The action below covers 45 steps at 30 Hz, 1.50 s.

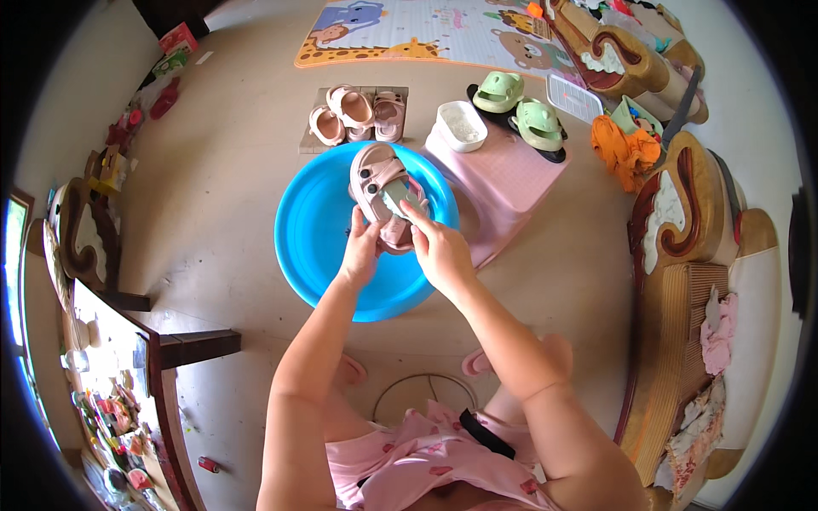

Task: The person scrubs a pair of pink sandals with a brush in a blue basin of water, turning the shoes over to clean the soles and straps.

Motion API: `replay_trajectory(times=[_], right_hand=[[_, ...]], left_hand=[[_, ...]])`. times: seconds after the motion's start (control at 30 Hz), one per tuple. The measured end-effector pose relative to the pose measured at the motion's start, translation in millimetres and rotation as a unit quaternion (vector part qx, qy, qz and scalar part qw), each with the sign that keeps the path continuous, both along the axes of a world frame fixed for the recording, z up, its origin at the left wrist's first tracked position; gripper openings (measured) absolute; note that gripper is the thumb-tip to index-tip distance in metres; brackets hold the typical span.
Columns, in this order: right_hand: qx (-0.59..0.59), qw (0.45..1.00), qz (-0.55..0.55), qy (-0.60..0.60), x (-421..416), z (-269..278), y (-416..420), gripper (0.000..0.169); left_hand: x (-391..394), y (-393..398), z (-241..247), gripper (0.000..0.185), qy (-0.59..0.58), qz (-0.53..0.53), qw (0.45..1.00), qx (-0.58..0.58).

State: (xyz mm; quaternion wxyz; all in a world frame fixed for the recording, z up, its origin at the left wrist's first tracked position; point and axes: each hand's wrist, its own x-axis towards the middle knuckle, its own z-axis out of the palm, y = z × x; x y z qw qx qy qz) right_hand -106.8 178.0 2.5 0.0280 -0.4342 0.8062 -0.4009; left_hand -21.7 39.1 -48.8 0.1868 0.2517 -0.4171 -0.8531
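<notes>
A pink child's sandal (374, 169) with dark round studs is held above a blue plastic basin (307, 255). My left hand (362, 249) grips it by the near left side. In my right hand (441, 249) is a pale green brush (397, 195), its bristles against the sandal's opening. An index finger lies along the back of the brush. Part of another pink shoe or strap shows behind the brush, and I cannot tell whether it is separate. My hands and the sandal hide the middle of the basin.
Behind the basin, several pink shoes (351, 108) rest on a grey board (313, 144). A pink stool (511, 172) at right bears a white tub (461, 128) and green clogs (538, 124). Orange cloth (623, 150) lies farther right. A wooden sofa (677, 306) and a table (160, 396) flank me.
</notes>
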Motion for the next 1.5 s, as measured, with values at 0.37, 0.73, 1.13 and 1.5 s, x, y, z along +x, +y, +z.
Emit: replay_trajectory(times=[0.37, 0.73, 1.13, 1.5], right_hand=[[0.043, 0.997, 0.013, -0.063, -4.8, 1.9, -15.8, 0.049], [0.069, 0.996, -0.019, -0.056, -16.8, -5.3, -20.6, 0.051], [0.03, 0.998, 0.003, -0.056, -20.4, -7.0, -55.7, 0.046], [0.104, 0.986, 0.094, -0.088, 10.5, 23.9, -21.3, 0.048]], left_hand=[[-23.8, -14.5, 6.1, 0.071, -0.003, 0.081, 0.995, -0.053], [-46.8, -12.3, 3.7, 0.067, -0.009, 0.101, 0.989, -0.103], [-16.3, -18.9, 9.3, 0.067, -0.046, 0.11, 0.973, -0.197], [-5.2, -27.6, 18.1, 0.067, 0.004, 0.2, 0.97, -0.139]])
